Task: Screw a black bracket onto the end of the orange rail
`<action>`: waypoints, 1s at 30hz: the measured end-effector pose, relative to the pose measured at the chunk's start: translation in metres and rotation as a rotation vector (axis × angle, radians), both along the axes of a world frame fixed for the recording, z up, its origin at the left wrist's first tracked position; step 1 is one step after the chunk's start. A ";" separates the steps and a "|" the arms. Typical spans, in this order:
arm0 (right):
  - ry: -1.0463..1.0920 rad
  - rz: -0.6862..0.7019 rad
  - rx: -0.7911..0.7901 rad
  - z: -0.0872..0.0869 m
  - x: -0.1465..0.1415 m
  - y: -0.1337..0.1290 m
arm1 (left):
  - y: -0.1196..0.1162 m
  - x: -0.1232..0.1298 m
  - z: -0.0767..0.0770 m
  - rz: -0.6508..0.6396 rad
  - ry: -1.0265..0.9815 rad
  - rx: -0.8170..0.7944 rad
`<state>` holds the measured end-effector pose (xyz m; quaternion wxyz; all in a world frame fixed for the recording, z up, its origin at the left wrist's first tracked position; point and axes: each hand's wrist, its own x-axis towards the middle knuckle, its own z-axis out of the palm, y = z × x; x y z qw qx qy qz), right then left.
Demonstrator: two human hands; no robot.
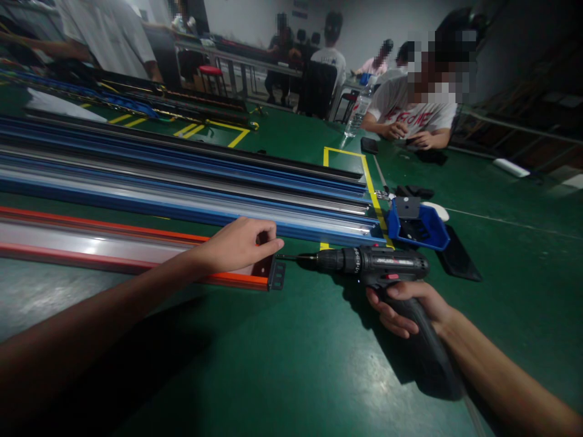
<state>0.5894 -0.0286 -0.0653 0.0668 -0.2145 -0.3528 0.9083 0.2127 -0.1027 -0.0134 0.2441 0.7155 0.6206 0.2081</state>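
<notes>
On the green worktop [291,364], your drill [392,261] points at the end of the orange-edged channel [100,244].

Your right fingers wrap the drill's grip, its bit [291,258] reaching toward the black end bracket [273,276]. Your left hand [241,243] lies over the channel's end, thumb and fingers curled close together; whether they pinch anything, I cannot tell. Just beyond, blue and black channels [204,195] lie side by side, with a blue bin [430,235] of dark parts off their right ends. Farther back, a clear bottle [357,118] stands beside a person in a white shirt [387,100].
</notes>
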 end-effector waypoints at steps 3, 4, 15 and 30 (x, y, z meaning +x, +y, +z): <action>-0.011 -0.003 0.008 0.001 0.000 -0.001 | 0.000 0.000 0.000 -0.004 0.002 0.002; -0.008 -0.006 0.010 0.001 -0.001 -0.001 | 0.000 0.000 0.000 -0.004 0.000 -0.001; -0.009 -0.009 -0.001 0.004 -0.001 -0.001 | 0.000 -0.001 -0.002 -0.007 0.000 0.012; 0.034 0.027 0.016 0.001 -0.002 0.001 | -0.001 -0.002 -0.002 -0.011 0.007 0.006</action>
